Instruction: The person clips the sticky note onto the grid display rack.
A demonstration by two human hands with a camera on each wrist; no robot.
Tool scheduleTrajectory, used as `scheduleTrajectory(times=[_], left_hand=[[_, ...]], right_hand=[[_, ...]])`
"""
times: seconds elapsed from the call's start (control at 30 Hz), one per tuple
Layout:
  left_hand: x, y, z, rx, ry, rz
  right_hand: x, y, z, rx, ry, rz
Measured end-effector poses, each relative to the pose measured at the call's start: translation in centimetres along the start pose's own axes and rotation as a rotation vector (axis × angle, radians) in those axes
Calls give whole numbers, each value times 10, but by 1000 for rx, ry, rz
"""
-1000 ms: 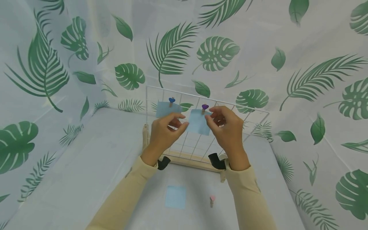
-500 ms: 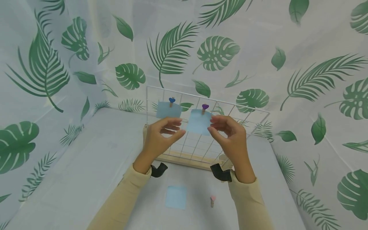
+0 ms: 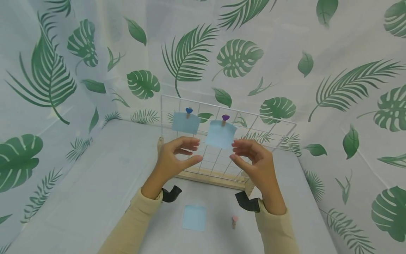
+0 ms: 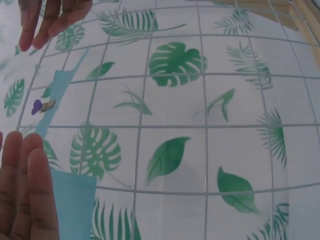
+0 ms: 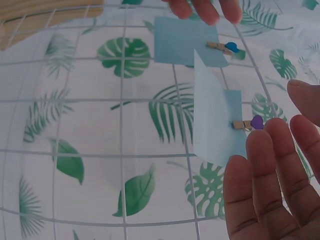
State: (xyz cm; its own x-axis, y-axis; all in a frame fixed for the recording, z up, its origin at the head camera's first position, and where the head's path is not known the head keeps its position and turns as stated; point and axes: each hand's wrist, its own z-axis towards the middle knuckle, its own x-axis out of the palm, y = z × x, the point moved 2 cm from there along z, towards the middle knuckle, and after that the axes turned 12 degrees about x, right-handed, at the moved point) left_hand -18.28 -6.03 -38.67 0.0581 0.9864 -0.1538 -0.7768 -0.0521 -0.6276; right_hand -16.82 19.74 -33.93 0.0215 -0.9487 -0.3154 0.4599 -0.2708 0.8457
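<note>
Two light-blue paper squares hang on a white wire grid [image 3: 263, 128]. A clothespin with a blue heart [image 3: 189, 111] fastens the left paper [image 3: 185, 123]; one with a purple heart [image 3: 225, 118] fastens the right paper [image 3: 221, 134]. My left hand [image 3: 174, 151] hovers below the left paper, fingers apart from the thumb, holding nothing. Near the lower right corner of the right paper is my right hand [image 3: 253, 157], also holding nothing; in the right wrist view its fingers [image 5: 262, 175] extend. The right paper's lower part bends forward in the right wrist view.
A third blue paper square [image 3: 194, 218] lies on the white table [image 3: 95, 190], with a pink-heart clothespin [image 3: 234, 222] to its right. The grid stands in a wooden base [image 3: 209, 178]. A leaf-patterned curtain [image 3: 196, 42] surrounds the table.
Both hands have moved down and slightly outward, away from the purple-heart clothespin and right paper. The papers and clothespins stay in place.
</note>
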Motion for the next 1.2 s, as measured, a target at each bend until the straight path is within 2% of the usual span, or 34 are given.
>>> scheduleTrajectory(times=[0.3,0.53,0.87,1.2], left_hand=[[0,0,-14,-43,32,-23],[2,2,-28,-60,43,-65],[3,3,-45,-65,26,-68],[3,8,-61,-66,2,-58]], right_hand=[[-2,-7,-17,51,8,1],[-2,-14,-31,45,0,-17],[-3,-24,-48,80,-27,-29],[-3,-32,-60,54,-33,23]])
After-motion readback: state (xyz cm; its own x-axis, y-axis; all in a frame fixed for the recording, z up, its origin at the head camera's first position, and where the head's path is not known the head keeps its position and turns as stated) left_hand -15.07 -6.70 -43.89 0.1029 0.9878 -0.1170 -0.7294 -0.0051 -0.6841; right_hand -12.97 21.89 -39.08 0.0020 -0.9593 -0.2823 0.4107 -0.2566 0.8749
